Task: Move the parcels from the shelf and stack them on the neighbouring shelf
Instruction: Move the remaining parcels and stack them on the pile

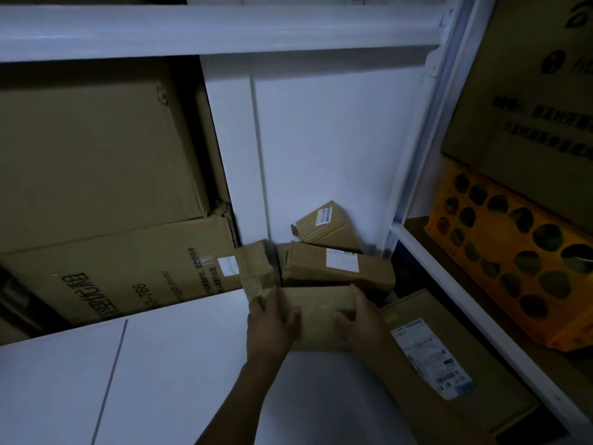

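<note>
Cardboard parcel (317, 311) lower centre, on the white shelf (179, 364); left hand (272, 321) and right hand (361, 319) clasp its ends, fingers (269, 300) curled over. Best keep it level, clear of boxes (340, 268) behind.

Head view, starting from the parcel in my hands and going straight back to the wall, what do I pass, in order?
The held parcel, gripped by the left hand and right hand → parcel with the white label → tilted small parcel → white back panel.
</note>
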